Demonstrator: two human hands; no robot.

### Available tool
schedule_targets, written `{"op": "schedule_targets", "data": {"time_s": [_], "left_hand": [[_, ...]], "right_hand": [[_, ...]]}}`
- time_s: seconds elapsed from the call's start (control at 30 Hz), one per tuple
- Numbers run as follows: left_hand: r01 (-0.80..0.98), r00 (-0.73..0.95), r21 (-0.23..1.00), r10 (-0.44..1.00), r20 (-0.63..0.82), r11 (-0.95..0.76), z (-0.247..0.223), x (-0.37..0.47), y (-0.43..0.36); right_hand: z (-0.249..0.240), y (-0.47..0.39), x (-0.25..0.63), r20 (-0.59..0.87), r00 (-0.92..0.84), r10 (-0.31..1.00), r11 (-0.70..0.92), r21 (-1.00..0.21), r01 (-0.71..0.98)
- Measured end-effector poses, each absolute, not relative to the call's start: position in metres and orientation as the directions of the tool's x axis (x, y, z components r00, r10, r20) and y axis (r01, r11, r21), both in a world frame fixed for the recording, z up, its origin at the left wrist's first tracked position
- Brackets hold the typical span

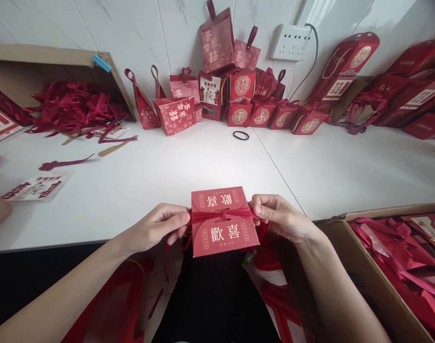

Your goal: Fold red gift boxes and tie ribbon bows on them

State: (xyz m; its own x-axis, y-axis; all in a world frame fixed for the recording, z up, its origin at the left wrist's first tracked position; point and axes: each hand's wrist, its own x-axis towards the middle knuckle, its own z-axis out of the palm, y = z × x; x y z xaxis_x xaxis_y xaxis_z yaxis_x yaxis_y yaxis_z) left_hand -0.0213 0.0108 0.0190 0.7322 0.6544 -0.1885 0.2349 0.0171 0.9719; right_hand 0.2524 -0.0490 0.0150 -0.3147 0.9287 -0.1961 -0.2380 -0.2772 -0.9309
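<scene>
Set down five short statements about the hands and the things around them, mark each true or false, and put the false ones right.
1. The left hand and the right hand each pinch the thin red ribbon that crosses the red cardboard box printed with pale characters. True.
2. A small black oval loop lies on the smooth white tabletop. True.
3. The right hand is touching the loop. False: it is on the ribbon, and the loop lies apart from both hands.
4. A rectangular white plastic socket strip is on the white tiled wall. True.
5. The box stands against the wall. False: it is between the hands, over the tabletop's near edge.
</scene>
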Motion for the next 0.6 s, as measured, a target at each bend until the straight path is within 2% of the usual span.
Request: {"op": "schedule_targets", "data": {"time_s": [0.1, 0.27, 0.47, 0.6], "left_hand": [[0.209, 0.711, 0.977, 0.681, -0.173, 0.030, 0.019, -0.019, 0.011], [0.168, 0.681, 0.979, 0.704, -0.200, 0.116, 0.033, -0.013, 0.011], [0.168, 0.609, 0.978, 0.767, -0.204, 0.127, 0.056, -0.007, 0.013], [0.204, 0.612, 0.975, 0.767, -0.192, 0.081, 0.071, -0.004, 0.009]], "right_hand": [[0.016, -0.047, 0.255, -0.175, -0.284, 0.943, -0.235, -0.953, -0.192], [0.049, -0.050, 0.262, -0.020, -0.272, 0.962, -0.024, -1.000, -0.014], [0.087, -0.051, 0.237, 0.107, -0.405, 0.908, 0.147, -0.987, 0.070], [0.080, -0.048, 0.214, 0.186, -0.344, 0.920, 0.253, -0.954, 0.163]]}}
